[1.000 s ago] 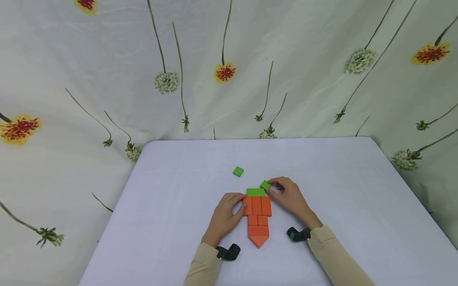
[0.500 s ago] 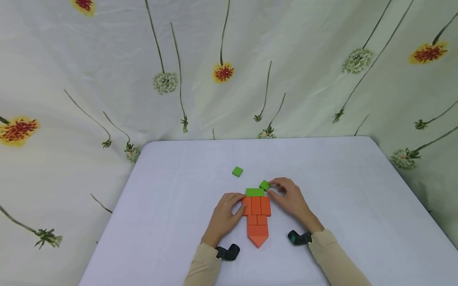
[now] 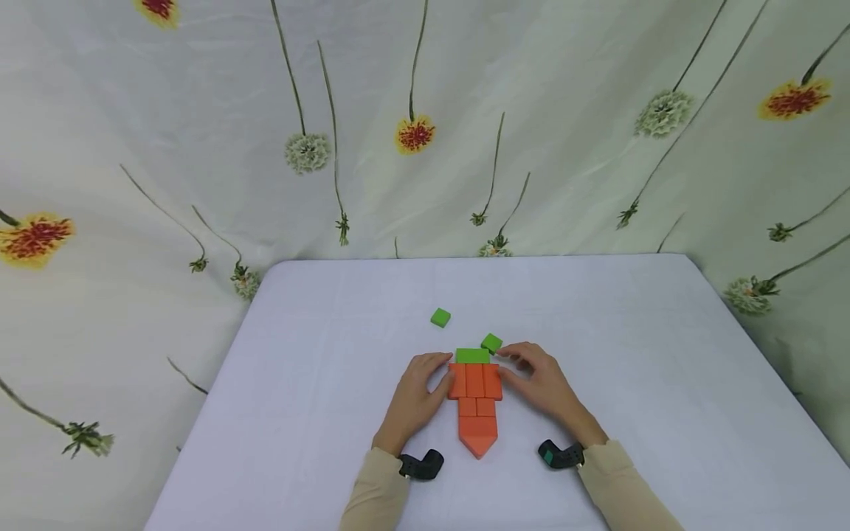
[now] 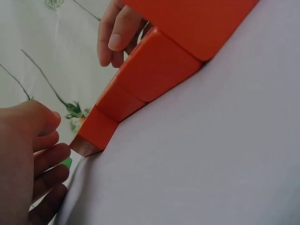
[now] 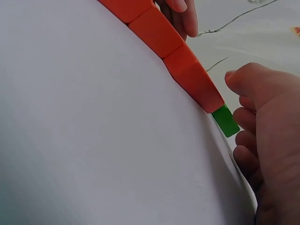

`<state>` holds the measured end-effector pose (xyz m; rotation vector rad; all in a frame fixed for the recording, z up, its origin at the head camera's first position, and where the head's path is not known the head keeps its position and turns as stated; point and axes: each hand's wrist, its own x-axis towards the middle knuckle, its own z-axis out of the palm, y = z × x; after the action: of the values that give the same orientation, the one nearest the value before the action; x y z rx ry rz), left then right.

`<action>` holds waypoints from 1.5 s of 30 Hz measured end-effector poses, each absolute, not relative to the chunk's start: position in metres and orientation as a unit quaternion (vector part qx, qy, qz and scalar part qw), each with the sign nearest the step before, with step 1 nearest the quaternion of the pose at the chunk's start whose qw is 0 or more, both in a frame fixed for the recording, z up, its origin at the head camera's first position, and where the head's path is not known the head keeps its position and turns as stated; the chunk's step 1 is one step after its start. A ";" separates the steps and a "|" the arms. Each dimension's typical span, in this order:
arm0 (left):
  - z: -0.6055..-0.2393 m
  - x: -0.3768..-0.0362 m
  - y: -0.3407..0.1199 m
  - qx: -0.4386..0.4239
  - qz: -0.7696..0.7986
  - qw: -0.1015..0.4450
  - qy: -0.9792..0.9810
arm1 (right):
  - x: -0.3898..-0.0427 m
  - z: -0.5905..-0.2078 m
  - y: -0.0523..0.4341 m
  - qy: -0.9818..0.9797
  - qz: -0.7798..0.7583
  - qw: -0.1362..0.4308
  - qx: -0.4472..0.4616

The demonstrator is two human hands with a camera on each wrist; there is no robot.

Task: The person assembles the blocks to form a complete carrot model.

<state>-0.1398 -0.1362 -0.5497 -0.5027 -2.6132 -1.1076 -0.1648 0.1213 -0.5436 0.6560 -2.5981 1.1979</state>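
Note:
Flat orange blocks form an arrow-like figure: a row of three upright oblongs (image 3: 474,381), two small squares below, an oblong (image 3: 477,426) and a triangle (image 3: 478,446) pointing toward the person. A green oblong block (image 3: 472,356) lies along the row's far side. At its far right corner sits a tilted green square block (image 3: 491,342). My left hand (image 3: 413,398) rests beside the orange row's left end, thumb near its edge, fingers loosely bent. On the right side, my right hand (image 3: 541,383) has thumb and fingertips by the row's right end, gripping nothing. Exact contact cannot be told.
Another green square block (image 3: 441,317) lies farther back, left of the figure. The table (image 3: 319,332) has a white cover, with a flower-patterned cloth (image 3: 372,184) hanging behind it. Dark wrist cameras (image 3: 423,465) are worn on both wrists.
My right hand has let go of the tilted green square and moved nearer the person, down to the orange row's right end. The left hand has drawn slightly leftward from the row.

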 end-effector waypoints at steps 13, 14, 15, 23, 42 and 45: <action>-0.536 -0.175 -0.134 -0.113 -0.397 0.114 -0.904 | -0.161 -0.548 0.124 -0.877 0.399 0.084 0.255; -0.535 -0.181 -0.134 -0.106 -0.398 0.118 -0.904 | -0.162 -0.548 0.124 -0.877 0.398 0.084 0.256; -0.534 -0.186 -0.133 -0.096 -0.399 0.123 -0.904 | -0.162 -0.548 0.124 -0.877 0.399 0.083 0.256; -0.530 -0.224 -0.131 -0.026 -0.400 0.149 -0.904 | -0.161 -0.547 0.123 -0.883 0.393 0.076 0.244; -0.538 -0.229 -0.136 -0.073 -0.369 0.112 -0.920 | -0.163 -0.548 0.125 -0.879 0.398 0.077 0.251; -0.537 -0.224 -0.137 -0.093 -0.382 0.108 -0.913 | -0.163 -0.548 0.125 -0.880 0.397 0.077 0.251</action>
<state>-0.2236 -0.1372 -0.5367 -0.2745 -2.6879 -1.1235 -0.1627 0.1249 -0.5484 0.7524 -2.6353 1.1880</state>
